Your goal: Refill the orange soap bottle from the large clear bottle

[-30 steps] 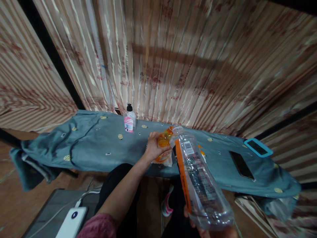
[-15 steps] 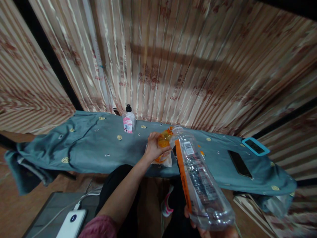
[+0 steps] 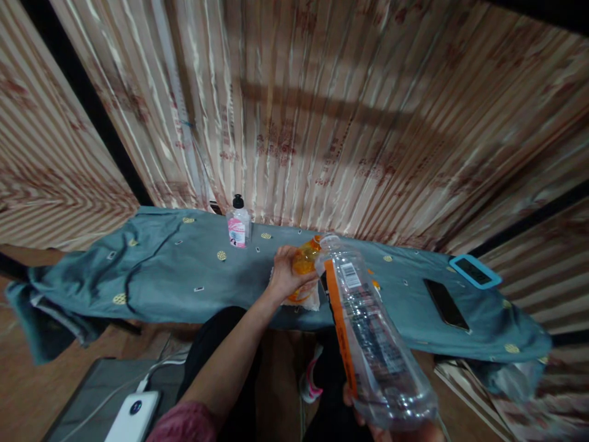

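My left hand (image 3: 286,276) is wrapped around a small orange bottle (image 3: 305,263) that stands on a white cloth (image 3: 311,300) on the blue-grey covered table (image 3: 175,276). My right hand (image 3: 396,431), barely visible at the bottom edge, holds a large clear plastic bottle (image 3: 368,331) with an orange label strip by its base. The big bottle is tilted with its open neck right beside the top of the orange bottle. It looks nearly empty.
A small pump bottle with a pink label (image 3: 238,224) stands at the back of the table. A black phone (image 3: 445,304) and a blue-framed device (image 3: 473,271) lie at the right end. A white power bank (image 3: 133,415) with a cable rests low left. Striped curtains hang behind.
Both hands and both bottles hold nearly the same pose. The view has shifted slightly.
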`<state>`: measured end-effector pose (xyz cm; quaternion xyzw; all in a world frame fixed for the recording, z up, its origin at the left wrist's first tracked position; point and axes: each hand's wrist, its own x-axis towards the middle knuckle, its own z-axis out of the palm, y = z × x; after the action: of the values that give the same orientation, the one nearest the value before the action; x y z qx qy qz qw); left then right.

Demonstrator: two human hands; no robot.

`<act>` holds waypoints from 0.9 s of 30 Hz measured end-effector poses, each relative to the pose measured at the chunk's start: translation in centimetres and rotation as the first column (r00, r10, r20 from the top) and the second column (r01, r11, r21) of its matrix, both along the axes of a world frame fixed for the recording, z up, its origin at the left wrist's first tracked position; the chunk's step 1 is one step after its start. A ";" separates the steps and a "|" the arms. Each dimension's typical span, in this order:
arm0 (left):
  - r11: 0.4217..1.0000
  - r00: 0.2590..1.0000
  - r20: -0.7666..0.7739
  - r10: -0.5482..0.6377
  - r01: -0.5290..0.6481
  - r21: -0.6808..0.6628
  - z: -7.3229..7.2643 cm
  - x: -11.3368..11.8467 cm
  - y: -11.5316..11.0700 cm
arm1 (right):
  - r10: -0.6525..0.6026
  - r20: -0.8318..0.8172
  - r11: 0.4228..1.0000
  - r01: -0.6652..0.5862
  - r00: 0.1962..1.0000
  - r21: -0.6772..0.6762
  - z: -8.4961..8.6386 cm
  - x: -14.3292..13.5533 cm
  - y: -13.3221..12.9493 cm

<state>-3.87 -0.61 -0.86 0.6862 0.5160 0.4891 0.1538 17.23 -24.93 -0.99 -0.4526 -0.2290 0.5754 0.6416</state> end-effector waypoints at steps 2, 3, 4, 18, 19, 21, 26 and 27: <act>1.000 1.000 0.004 -0.003 0.003 0.003 0.1 0.0 0.0 | 0.001 0.008 1.000 -0.001 1.000 0.000 0.2 -0.1 0.0; 1.000 1.000 0.007 -0.004 0.004 0.003 0.1 0.0 0.0 | 0.003 0.011 1.000 -0.003 1.000 -0.002 0.3 -0.1 0.0; 1.000 1.000 0.011 -0.005 0.005 0.001 0.2 0.0 -0.1 | 0.005 0.013 1.000 -0.005 1.000 -0.004 0.5 -0.1 0.0; 1.000 1.000 0.023 -0.010 0.009 0.014 0.1 -0.1 0.1 | 0.010 -0.032 0.999 -0.011 0.999 -0.033 1.0 -0.1 0.4; 1.000 1.000 0.024 -0.009 0.008 0.017 0.1 -0.1 0.1 | 0.011 -0.036 0.999 -0.013 0.999 -0.036 1.0 -0.1 0.4; 1.000 1.000 0.025 -0.008 0.008 0.021 0.1 -0.1 0.1 | 0.013 -0.046 0.999 -0.015 0.999 -0.041 1.0 -0.1 0.4; 1.000 1.000 0.017 -0.004 0.004 0.004 0.2 -0.1 0.0 | 0.015 -0.065 0.998 -0.019 0.998 -0.054 0.9 0.1 0.4; 1.000 1.000 0.018 -0.002 0.002 -0.002 0.2 -0.1 0.0 | 0.016 -0.068 0.998 -0.020 0.998 -0.054 0.8 0.1 0.3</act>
<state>-3.95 -0.61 -0.66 0.6823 0.5142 0.4946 0.1594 17.34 -24.59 -0.17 -0.4481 -0.1957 0.6022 0.6311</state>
